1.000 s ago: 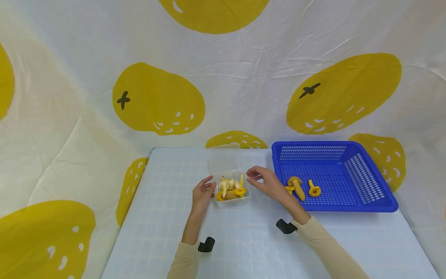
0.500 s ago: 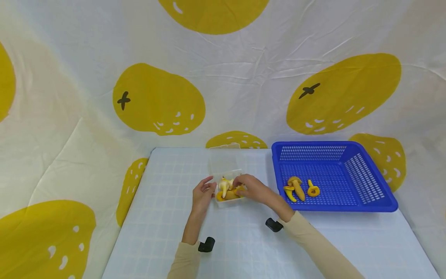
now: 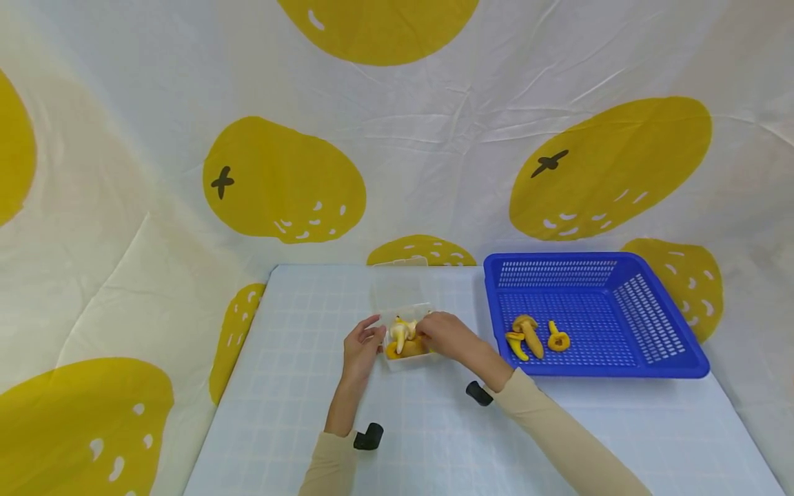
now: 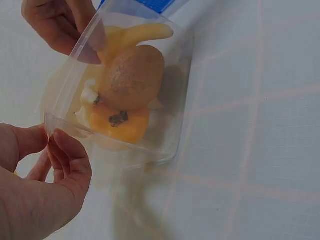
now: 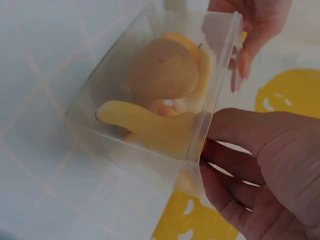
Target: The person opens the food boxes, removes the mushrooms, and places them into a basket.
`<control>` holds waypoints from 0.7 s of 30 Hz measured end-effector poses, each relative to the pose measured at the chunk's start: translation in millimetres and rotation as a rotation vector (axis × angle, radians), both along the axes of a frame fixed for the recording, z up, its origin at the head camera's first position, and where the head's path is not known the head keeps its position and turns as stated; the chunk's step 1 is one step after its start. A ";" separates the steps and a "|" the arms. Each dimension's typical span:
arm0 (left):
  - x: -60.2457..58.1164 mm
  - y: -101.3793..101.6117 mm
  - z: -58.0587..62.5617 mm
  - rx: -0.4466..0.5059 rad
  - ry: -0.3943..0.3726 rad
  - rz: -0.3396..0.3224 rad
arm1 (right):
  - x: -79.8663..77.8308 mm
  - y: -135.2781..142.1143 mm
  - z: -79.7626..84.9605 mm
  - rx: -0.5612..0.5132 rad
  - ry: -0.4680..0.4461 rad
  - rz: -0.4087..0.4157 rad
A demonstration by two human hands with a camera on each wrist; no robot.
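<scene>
A clear plastic box (image 3: 406, 364) filled with mushrooms stands on the table, its lid (image 3: 397, 291) folded back behind it. My left hand (image 3: 360, 353) pinches the box's left rim between thumb and fingers. From the right, my right hand (image 3: 451, 336) reaches over the rim, its fingers curled at a yellow mushroom (image 5: 145, 126) whose stem curves along the wall; the rim and hand hide part of the fingertips. Beside it lie a thick brown mushroom (image 5: 162, 70), an orange one (image 4: 122, 126) and a pale one (image 3: 401, 335).
To the right stands a blue plastic basket (image 3: 595, 370). Inside it lie a brown mushroom (image 3: 528, 336), a curved yellow mushroom (image 3: 517, 346) and another yellow mushroom (image 3: 558, 340). A fruit-print cloth (image 3: 434, 172) hangs behind the table.
My right hand has moved left from beside the box to inside its right part, fingers now at the yellow mushroom. The left hand stays at the left rim.
</scene>
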State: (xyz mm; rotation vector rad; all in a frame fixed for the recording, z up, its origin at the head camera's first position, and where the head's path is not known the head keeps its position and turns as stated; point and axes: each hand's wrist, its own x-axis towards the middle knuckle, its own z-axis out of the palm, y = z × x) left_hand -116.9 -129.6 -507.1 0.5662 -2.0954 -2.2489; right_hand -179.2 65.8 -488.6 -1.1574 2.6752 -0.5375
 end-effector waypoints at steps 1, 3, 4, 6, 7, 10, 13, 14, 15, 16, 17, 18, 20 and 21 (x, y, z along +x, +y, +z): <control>-0.7 0.1 -1.4 -0.001 -0.002 -0.002 | 0.2 0.8 -0.1 0.003 0.006 -0.009; -3.3 -0.2 -6.2 -0.003 -0.009 -0.004 | 0.7 2.6 0.1 -0.011 0.023 -0.016; -5.2 -0.8 -10.4 -0.006 -0.011 -0.004 | 1.0 4.0 0.1 -0.024 0.036 -0.018; -9.2 -2.1 -20.3 -0.008 -0.012 -0.001 | 1.0 7.6 0.3 -0.060 0.061 -0.020; -11.1 -2.8 -25.1 -0.005 -0.012 0.001 | 0.7 9.7 0.7 -0.084 0.066 -0.023; -14.9 -3.9 -37.1 -0.002 -0.007 0.013 | -1.6 16.8 0.9 -0.159 0.082 -0.033; -15.8 -3.7 -41.8 -0.002 0.003 0.028 | -5.7 24.9 0.6 -0.249 0.073 -0.046; -15.7 -3.5 -42.3 -0.005 0.007 0.031 | -6.9 28.0 0.4 -0.278 0.071 -0.051; -15.7 -3.3 -42.4 -0.007 0.010 0.034 | -8.2 31.4 0.3 -0.305 0.065 -0.057; -15.6 -3.1 -42.5 -0.007 0.013 0.036 | -9.1 34.9 0.4 -0.331 0.054 -0.061; -15.5 -3.1 -42.6 -0.009 0.016 0.038 | -9.7 38.2 1.1 -0.356 0.038 -0.067; -15.3 -3.2 -42.6 -0.011 0.017 0.040 | -10.0 41.8 1.5 -0.377 0.026 -0.073; -15.3 -3.5 -42.8 -0.010 0.015 0.042 | -10.0 48.9 3.5 -0.409 0.003 -0.087; -15.5 -3.7 -43.0 -0.008 0.013 0.043 | -9.9 52.4 4.3 -0.422 -0.007 -0.095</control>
